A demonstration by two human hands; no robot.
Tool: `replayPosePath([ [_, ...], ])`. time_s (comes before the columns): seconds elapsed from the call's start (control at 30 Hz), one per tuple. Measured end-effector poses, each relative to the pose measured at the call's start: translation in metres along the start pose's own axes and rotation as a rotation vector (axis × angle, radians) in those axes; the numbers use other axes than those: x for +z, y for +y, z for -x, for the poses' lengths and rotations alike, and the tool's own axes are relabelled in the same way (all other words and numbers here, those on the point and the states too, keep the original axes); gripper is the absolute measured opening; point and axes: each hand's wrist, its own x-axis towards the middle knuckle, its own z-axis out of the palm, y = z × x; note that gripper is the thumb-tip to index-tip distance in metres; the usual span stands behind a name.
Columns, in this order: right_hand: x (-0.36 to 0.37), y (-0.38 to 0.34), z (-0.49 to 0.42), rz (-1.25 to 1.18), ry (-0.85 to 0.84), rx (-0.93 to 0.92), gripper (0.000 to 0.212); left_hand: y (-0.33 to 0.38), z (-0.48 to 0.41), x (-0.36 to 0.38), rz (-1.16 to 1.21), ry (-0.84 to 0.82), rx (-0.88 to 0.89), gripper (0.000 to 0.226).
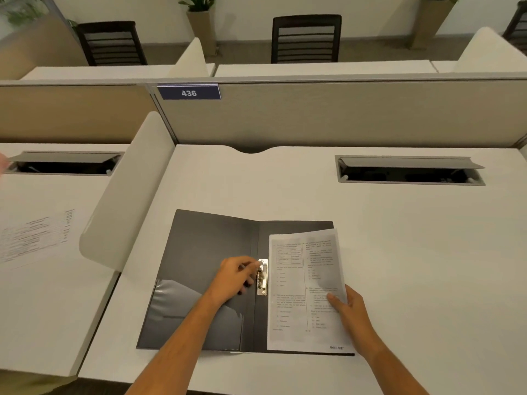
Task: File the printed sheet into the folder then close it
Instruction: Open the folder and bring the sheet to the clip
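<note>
A dark grey folder (205, 252) lies open flat on the white desk. A metal spring clip (262, 277) runs along its spine. The printed sheet (302, 286) rests on the folder's right half, its left edge beside the clip. My left hand (235, 276) is on the clip, with fingertips pinching its upper end. My right hand (349, 312) grips the sheet's right edge, thumb on top of the paper. A clear pocket (182, 315) sits on the lower part of the left cover.
A white desk (399, 252) with an open cable hatch (410, 169) at the back right. A curved divider (128, 195) separates the neighbouring desk on the left, where another printed sheet (34, 238) lies. A partition panel labelled 436 (188, 93) stands behind.
</note>
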Motion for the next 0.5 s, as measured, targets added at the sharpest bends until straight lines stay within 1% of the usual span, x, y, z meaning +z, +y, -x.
replayPosePath([
  [0.07, 0.000, -0.001, 0.002, -0.012, 0.005, 0.005, 0.025, 0.009, -0.009, 0.006, -0.014, 0.093, -0.006, 0.024],
  [0.13, 0.000, -0.002, 0.003, -0.019, 0.011, 0.009, 0.024, 0.019, -0.018, 0.011, -0.041, 0.150, -0.016, 0.025],
  [0.3, 0.002, -0.006, 0.003, -0.025, 0.030, 0.026, 0.026, 0.033, -0.029, 0.016, -0.208, 0.193, -0.016, 0.020],
  [0.37, 0.002, -0.008, 0.004, -0.038, 0.024, 0.033, 0.026, 0.033, -0.027, 0.014, -0.196, 0.220, -0.013, 0.014],
  [0.5, 0.002, -0.015, 0.004, -0.060, 0.000, 0.038, 0.028, 0.019, -0.010, 0.010, -0.149, 0.317, -0.017, 0.018],
])
